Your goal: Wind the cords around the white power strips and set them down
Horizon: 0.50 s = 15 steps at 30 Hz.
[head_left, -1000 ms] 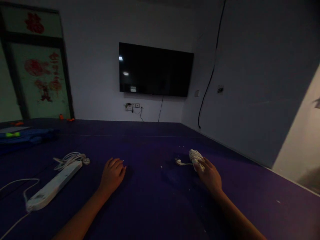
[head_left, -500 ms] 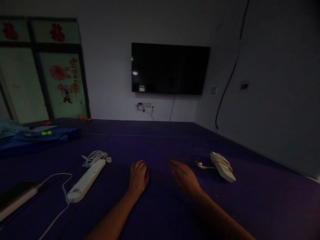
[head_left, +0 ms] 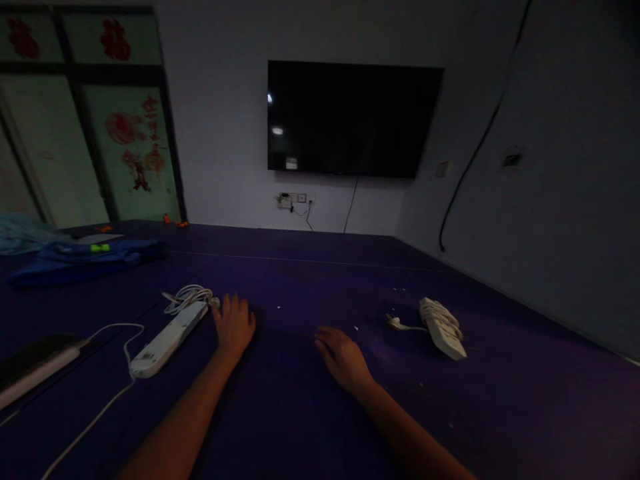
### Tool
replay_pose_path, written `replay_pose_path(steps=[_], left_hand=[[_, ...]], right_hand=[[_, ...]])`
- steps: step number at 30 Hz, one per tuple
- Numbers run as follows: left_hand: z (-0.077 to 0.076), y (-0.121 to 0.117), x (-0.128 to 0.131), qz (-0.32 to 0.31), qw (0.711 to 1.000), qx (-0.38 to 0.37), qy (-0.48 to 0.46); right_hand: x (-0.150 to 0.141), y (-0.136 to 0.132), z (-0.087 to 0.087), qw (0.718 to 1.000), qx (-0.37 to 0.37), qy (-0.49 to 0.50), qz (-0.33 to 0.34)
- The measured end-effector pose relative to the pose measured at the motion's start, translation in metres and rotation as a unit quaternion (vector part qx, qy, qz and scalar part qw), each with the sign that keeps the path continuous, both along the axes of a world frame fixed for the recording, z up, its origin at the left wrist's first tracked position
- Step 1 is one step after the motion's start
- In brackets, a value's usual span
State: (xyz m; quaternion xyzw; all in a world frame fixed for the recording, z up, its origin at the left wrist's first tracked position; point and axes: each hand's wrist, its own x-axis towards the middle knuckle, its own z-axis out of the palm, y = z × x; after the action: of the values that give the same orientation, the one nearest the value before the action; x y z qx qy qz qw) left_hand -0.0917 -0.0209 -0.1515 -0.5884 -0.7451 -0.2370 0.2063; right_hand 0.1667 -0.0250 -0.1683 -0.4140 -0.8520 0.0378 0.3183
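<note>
My left hand (head_left: 234, 327) is open, fingers apart, right beside the plug end of a white power strip (head_left: 173, 339); whether a fingertip touches the plug I cannot tell. The strip's white cord (head_left: 187, 297) lies loosely coiled at its far end. My right hand (head_left: 344, 359) rests low over the purple surface (head_left: 295, 413), fingers loosely stretched and holding nothing. To its right lies a second power strip (head_left: 444, 330), its cord wound around its body. That strip's plug (head_left: 395, 323) points toward my right hand.
At the left edge, a dark device (head_left: 35, 367) has a white cable (head_left: 90, 420) running from it. Blue cloth (head_left: 85, 260) lies farther back with a small yellow-green item (head_left: 100, 247) on it. Small white scraps dot the surface. A television (head_left: 350, 120) hangs on the wall.
My left hand has moved left to the coiled strip's plug. My right hand has shifted somewhat left, away from the wound strip. The camera view has tilted down slightly.
</note>
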Motion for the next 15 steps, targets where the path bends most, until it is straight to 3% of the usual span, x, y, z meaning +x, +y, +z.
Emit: replay_pose_path(steps=[2, 5, 7, 10, 15], left_hand=[[0.001, -0.002, -0.024, 0.075, 0.997, 0.011, -0.014], [-0.003, -0.006, -0.059, 0.244, 0.969, -0.009, -0.019], [-0.005, -0.007, -0.076, 0.298, 0.952, -0.05, -0.045], [-0.004, -0.009, -0.086, 0.294, 0.95, -0.088, -0.059], [0.002, -0.01, -0.076, 0.251, 0.963, -0.089, -0.028]], right_hand=[[0.002, 0.002, -0.001, 1.0, -0.007, 0.009, -0.006], [0.002, 0.003, -0.003, 1.0, -0.011, 0.019, -0.005], [0.002, 0.004, -0.005, 1.0, -0.013, 0.02, 0.001], [0.002, 0.007, -0.006, 1.0, -0.019, 0.014, 0.003], [0.004, 0.011, -0.006, 1.0, -0.021, 0.015, -0.014]])
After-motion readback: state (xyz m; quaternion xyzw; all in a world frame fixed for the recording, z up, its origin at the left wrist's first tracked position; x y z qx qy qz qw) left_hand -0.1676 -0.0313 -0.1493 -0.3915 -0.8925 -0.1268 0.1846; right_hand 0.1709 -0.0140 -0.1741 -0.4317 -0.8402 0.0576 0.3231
